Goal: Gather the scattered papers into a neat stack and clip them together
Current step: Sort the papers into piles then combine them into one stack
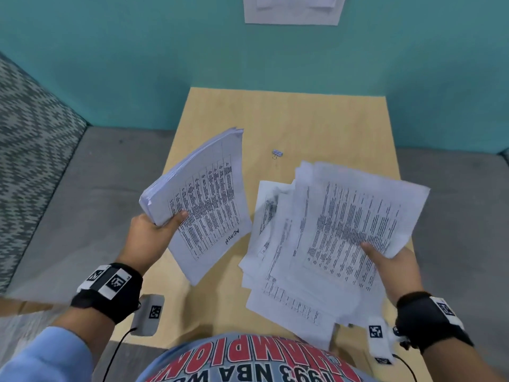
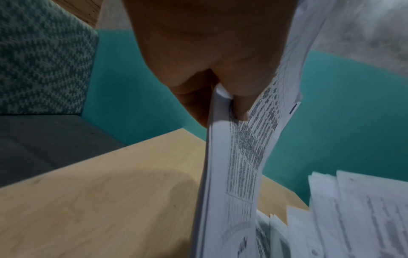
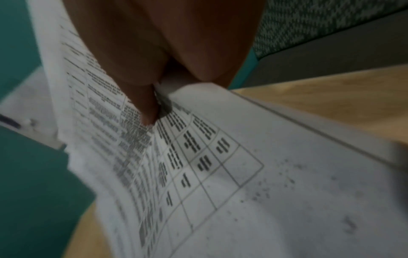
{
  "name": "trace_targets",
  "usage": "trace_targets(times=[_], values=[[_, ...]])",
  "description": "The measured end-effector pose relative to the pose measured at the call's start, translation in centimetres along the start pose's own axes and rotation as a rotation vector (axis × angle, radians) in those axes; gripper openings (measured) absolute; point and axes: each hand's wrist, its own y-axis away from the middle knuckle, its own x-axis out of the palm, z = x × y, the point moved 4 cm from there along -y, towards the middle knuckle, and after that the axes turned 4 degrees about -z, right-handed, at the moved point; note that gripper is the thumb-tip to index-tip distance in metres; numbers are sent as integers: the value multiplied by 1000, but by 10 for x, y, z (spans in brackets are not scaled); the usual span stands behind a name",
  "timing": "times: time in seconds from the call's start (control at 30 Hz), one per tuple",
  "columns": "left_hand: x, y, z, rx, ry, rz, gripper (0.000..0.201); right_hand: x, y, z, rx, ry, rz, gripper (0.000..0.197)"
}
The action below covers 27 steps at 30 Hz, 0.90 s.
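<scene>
Even, soft light fills the head view, both wrist views are dimmer and motion-blurred (printed text unreadable), a shadow darkens the table (image 2: 110, 200).

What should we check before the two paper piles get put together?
1. Left hand grips the tidy stack: ok.
2. Right hand holds the messy pile: ok.
3. Messy pile's edges line up: not ok, the sheets fan out.
4. Both piles face the same way: cannot tell.
5. Binder clip lies ready on the table: ok.
6. No loose sheets lie hidden under the pile: cannot tell.
</scene>
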Motion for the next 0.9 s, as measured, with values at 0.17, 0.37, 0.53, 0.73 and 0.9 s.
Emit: trace_targets(times=[0.17,0.37,0.53,0.73,0.9], values=[[-8,-14,-14,26,-150,81,28,-7,-5,50,-34,-148,139,49],[5,8,-64,97,9,397,51,9,-3,98,-31,-283,228,35],[31,38,-97,158,131,618,65,50,5,119,-17,-292,421,43],[62,55,-108,146,90,632,53,80,19,111,68,-149,624,42],[58,58,-111,222,176,433,29,66,39,140,-260,-98,366,30]])
